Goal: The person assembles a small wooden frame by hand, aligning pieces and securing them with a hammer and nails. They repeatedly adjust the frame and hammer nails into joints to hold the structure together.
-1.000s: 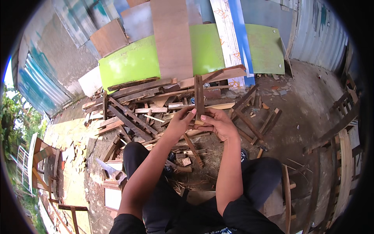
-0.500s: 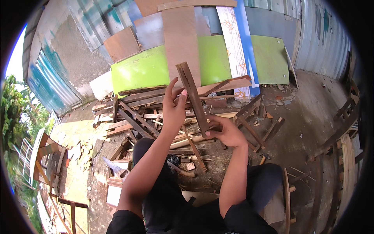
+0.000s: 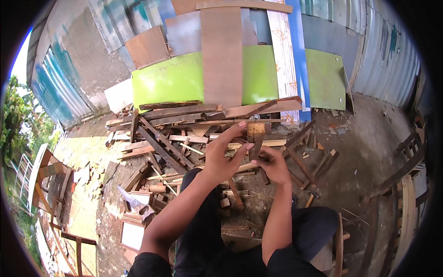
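A short, dark brown wooden batten [image 3: 255,138] is held up in front of me, its paler cut end turned toward me so that its length is foreshortened. My left hand [image 3: 222,156] closes on its left side, with the index finger near the top end and the thumb lower down. My right hand [image 3: 275,167] grips it lower on the right, thumb and fingers bent round it; part of that grip is hidden behind the wood. Below and beyond the hands lies a pile of old wooden strips [image 3: 170,117].
A handsaw [image 3: 137,203] lies on the left beside a white-panelled wooden frame [image 3: 132,234]. By my right knee is a hammer [image 3: 310,199]. Nailed-together battens [image 3: 302,159] stand right of the pile. Lime-green board [image 3: 168,79] leans at the back; more lumber [image 3: 410,198] lines the right.
The batten has tipped from lengthwise upright to nearly end-on. My left hand has moved right and down to meet it, and my view has shifted slightly left.
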{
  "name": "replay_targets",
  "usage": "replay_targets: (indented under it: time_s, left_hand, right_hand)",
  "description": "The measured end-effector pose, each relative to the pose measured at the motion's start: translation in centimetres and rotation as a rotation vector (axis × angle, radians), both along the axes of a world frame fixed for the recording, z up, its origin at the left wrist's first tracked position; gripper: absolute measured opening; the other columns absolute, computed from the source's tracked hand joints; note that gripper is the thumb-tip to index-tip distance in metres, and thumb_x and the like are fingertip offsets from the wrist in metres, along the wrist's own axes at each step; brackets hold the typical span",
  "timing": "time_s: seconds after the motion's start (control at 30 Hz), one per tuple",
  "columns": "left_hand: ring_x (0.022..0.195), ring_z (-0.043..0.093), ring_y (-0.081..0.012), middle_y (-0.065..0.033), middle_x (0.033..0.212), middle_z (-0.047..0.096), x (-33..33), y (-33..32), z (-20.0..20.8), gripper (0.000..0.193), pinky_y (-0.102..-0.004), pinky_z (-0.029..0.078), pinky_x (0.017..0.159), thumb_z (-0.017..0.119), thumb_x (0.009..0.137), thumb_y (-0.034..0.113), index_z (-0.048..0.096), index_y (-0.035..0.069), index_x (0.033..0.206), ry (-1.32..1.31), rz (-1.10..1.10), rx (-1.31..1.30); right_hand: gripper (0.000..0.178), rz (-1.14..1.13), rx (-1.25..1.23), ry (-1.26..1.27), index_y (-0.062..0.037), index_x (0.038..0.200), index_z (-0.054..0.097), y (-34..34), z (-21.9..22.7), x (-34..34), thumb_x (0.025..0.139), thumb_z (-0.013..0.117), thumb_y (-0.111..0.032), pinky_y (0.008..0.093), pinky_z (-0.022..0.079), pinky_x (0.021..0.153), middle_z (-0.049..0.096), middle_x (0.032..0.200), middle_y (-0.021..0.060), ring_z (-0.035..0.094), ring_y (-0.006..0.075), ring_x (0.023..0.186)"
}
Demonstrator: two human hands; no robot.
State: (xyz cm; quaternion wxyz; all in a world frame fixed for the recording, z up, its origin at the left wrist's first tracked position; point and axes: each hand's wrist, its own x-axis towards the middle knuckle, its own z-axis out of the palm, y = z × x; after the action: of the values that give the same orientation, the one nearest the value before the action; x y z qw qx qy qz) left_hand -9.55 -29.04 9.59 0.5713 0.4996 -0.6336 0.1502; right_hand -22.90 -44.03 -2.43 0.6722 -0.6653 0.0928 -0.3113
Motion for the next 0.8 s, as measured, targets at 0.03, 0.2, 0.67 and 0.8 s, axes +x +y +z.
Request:
replay_targets:
  time_s: [0.03,0.2,0.67,0.8]
  left_hand:
    - [0.097,0.077,-0.0276,-0.0175,0.137,0.067,0.3,-0.2,-0.3,0.064,-0.0362,0.062,0.080,0.081,0.086,-0.003,0.053,0.004,0.142,-0.013,-0.011,-0.017]
    - [0.097,0.077,-0.0302,-0.0185,0.138,0.067,1.5,0.2,-1.5,0.063,-0.0370,0.062,0.082,0.082,0.085,-0.004,0.052,0.004,0.140,-0.020,-0.015,-0.022]
    - [0.114,0.072,-0.0269,-0.0178,0.137,0.065,-0.2,0.8,2.1,0.051,-0.0354,0.063,0.091,0.071,0.092,-0.010,0.053,-0.002,0.139,-0.032,-0.099,0.113]
    - [0.114,0.073,-0.0301,-0.0155,0.134,0.068,-4.2,-1.9,5.1,0.055,-0.0364,0.065,0.086,0.071,0.091,-0.008,0.055,0.005,0.141,-0.019,-0.259,0.177]
  right_hand:
    - [0.042,-0.009,-0.001,0.010,0.0004,0.126,0.068,-0.2,-0.3,0.1,0.087,0.074,0.015,0.0329,0.055,0.098,0.074,0.116,0.0071,0.069,0.0181,0.113]
    - [0.041,-0.007,0.017,0.025,0.0017,0.125,0.068,-0.1,-0.5,0.7,0.087,0.072,0.016,0.0326,0.055,0.099,0.074,0.117,0.0081,0.069,0.0187,0.113]
    - [0.032,-0.068,-0.155,-0.004,-0.0004,0.122,0.066,1.6,3.7,-1.1,0.092,0.076,0.005,0.0326,0.052,0.098,0.072,0.111,0.0050,0.066,0.0149,0.111]
    - [0.036,-0.195,-0.371,-0.099,0.0008,0.122,0.066,1.0,10.8,-6.8,0.090,0.080,-0.003,0.0330,0.050,0.089,0.070,0.103,0.0098,0.060,0.0149,0.097]
